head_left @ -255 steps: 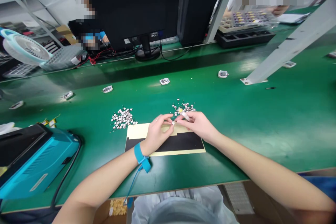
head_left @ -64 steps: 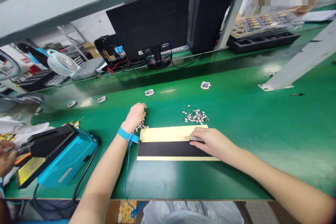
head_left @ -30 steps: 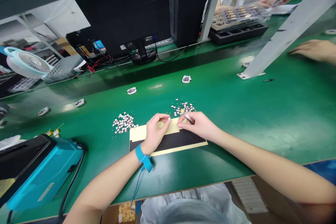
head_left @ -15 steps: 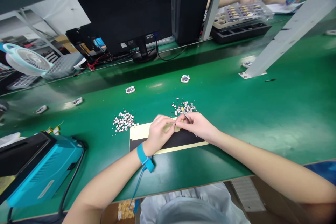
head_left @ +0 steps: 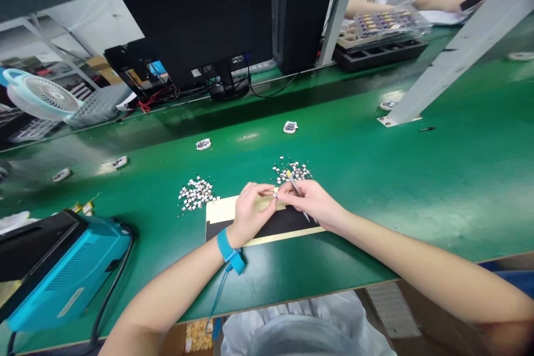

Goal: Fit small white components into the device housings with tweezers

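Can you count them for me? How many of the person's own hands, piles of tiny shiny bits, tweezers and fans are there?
Hands: 2 (left hand, right hand)
Piles of tiny parts: 2 (left pile, right pile)
Tweezers: 1
Desk fan: 1
Total: 6

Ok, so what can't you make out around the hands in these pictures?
All from the head view:
What the tweezers in the right hand pinch: the tips are hidden by the fingers of that hand and the left hand.
The middle of the sheet: covered by both hands.
What the small parts are: too small to tell.
The monitor's screen: it faces away.
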### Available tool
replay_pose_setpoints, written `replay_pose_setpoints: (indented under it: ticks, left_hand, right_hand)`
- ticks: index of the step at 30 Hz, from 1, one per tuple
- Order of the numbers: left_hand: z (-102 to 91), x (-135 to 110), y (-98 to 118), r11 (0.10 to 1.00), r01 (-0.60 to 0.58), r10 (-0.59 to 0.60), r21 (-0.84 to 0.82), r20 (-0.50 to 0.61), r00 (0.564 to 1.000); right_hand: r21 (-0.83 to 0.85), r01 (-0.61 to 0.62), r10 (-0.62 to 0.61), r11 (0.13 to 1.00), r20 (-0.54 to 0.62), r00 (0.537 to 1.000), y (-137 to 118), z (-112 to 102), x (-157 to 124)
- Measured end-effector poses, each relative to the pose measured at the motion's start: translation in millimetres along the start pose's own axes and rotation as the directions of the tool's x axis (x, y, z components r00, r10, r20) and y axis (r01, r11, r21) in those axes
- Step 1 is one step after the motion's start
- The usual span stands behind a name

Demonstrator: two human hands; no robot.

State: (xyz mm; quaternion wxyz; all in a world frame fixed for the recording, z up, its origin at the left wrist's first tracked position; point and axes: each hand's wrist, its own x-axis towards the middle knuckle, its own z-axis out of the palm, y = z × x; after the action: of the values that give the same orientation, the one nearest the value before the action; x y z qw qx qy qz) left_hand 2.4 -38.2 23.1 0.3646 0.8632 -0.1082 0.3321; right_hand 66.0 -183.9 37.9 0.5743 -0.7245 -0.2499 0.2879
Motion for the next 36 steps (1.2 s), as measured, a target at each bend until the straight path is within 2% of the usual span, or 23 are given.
replay_pose_setpoints:
  ticks: [17, 28, 32, 35, 36]
  left_hand:
    - [0.5, -0.3, 2.7, 0.998, -0.056, 0.056, 0.039, 0.002, 0.998]
    - [-1.4, -0.1, 1.9, 0.996, -0.078, 0.076, 0.047, 0.029, 0.997]
    - [-0.3, -1.5, 2.7, 0.995, -0.076, 0.070, 0.061, 0.101, 0.992]
    - [-5.5, 6.7, 5.1, 0.992, -0.096, 0.077, 0.084, 0.212, 0.974]
    - [-9.8, 12.4, 5.2, 0.990, -0.091, 0.057, 0.111, 0.281, 0.958]
  right_hand:
    - [0.068, 0.013, -0.011, 0.998, -0.031, 0.999, 5.9, 4.2, 0.8]
    - [0.194, -0.060, 0.054, 0.979, 0.037, 0.998, 2.5, -6.5, 3.0]
    - [0.164, -0.061, 0.054, 0.985, 0.049, 0.997, 1.4, -3.4, 2.7]
    - [0.093, -0.047, 0.046, 0.995, 0.017, 0.999, 3.5, -6.8, 4.5]
    - [0.059, -0.039, 0.040, 0.997, -0.008, 0.999, 4.7, -10.4, 6.0]
